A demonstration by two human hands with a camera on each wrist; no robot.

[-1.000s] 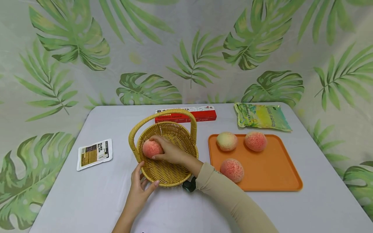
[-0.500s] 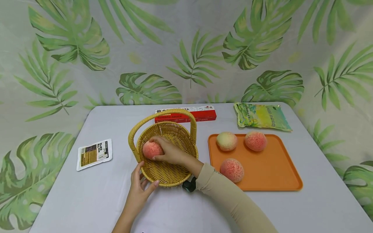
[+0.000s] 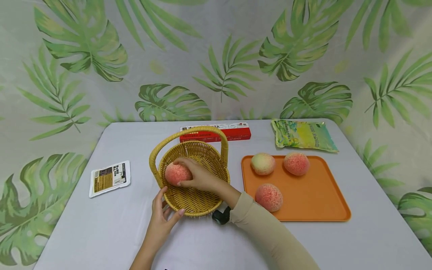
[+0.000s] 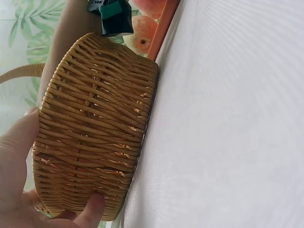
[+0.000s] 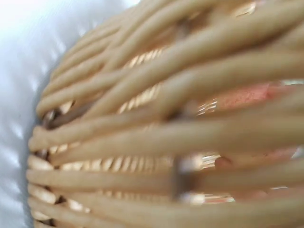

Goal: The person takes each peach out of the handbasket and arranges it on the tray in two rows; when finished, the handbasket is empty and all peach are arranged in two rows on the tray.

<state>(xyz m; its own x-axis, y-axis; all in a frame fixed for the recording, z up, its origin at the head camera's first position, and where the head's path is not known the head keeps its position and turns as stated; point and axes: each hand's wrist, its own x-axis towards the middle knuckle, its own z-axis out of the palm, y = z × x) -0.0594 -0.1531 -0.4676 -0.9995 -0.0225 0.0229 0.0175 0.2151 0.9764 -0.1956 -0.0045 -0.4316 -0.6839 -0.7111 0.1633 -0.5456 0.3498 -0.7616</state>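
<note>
A round wicker basket (image 3: 199,204) with an arched handle stands at the middle of the table. My right hand (image 3: 202,178) reaches inside and grips a pink peach (image 3: 176,174) near the basket's left wall, thumb on the near side and fingers over the top. My left hand (image 3: 161,217) holds the basket at its front left, thumb at the front rim and fingers along the outer side. The left wrist view shows the thumb at the rim and a fingertip against the woven wall (image 4: 95,123). Weave fills the right wrist view, with pink (image 5: 244,96) showing through the gaps.
Right of the basket, an orange tray (image 3: 314,202) bears three peaches (image 3: 269,197). A red-and-white tomato sauce box (image 3: 236,132) lies behind the basket. A green-yellow packet (image 3: 303,135) is at the back right, and a flat white-edged packet (image 3: 110,179) lies left.
My right hand and the peach shift very slightly to the right inside the basket, and the right wrist and sleeve move a little rightward. My left hand and the basket stay in place.
</note>
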